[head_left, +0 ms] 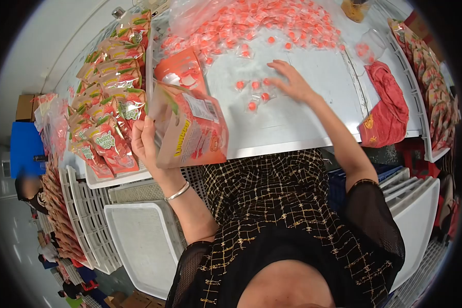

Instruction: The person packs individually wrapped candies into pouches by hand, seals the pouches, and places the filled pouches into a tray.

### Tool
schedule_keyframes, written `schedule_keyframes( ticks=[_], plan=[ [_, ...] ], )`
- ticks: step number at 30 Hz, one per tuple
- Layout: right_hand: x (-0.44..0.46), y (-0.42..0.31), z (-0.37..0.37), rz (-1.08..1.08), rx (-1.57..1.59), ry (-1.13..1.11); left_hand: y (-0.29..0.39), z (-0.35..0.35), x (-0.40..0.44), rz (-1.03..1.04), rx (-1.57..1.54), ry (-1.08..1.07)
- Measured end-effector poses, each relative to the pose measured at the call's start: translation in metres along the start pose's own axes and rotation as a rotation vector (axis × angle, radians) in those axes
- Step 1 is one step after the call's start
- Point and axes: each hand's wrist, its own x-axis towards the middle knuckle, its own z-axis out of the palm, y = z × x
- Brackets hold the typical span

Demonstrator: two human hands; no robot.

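My left hand (148, 142) grips the edge of an open pink and beige pouch (190, 128), which leans over the table's front edge. Another pink pouch (182, 69) lies flat behind it. Over the white table (287, 123), my right hand (291, 82) has its fingers spread and holds nothing. Several small clear-wrapped red candies (255, 85) lie just left of its fingertips. Farther back is a large heap of the same wrapped candies (272, 20), partly under clear plastic.
Filled pouches (108, 133) stand in rows in a tray at left; more pouches (436, 97) are at far right. A red cloth bag (387, 110) lies right of my right arm. Stacked white trays (141, 246) sit below the table. Other people are at far left.
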Motion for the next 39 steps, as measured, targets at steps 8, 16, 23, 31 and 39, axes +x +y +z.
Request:
schedule_keyframes(
  ticks=[8, 16, 23, 31, 39],
  plan=[
    [0.004, -0.059, 0.059, -0.266, -0.407, -0.007, -0.003, 0.008, -0.004, -0.026, 0.003, -0.073],
    [0.008, -0.051, 0.081, -0.312, -0.414, -0.039, -0.013, 0.016, -0.003, -0.027, 0.038, -0.145],
    [0.045, -0.067, -0.015, 0.369, 1.056, 0.319, -0.037, 0.079, 0.005, 0.174, 0.330, -0.335],
    [0.054, -0.151, -0.061, -0.373, 0.516, 0.480, -0.085, 0.139, 0.022, 0.136, 0.448, -0.301],
    [0.016, -0.116, -0.039, -0.389, 0.095, -0.203, -0.087, 0.142, -0.005, 0.369, 0.649, -0.294]
  ],
)
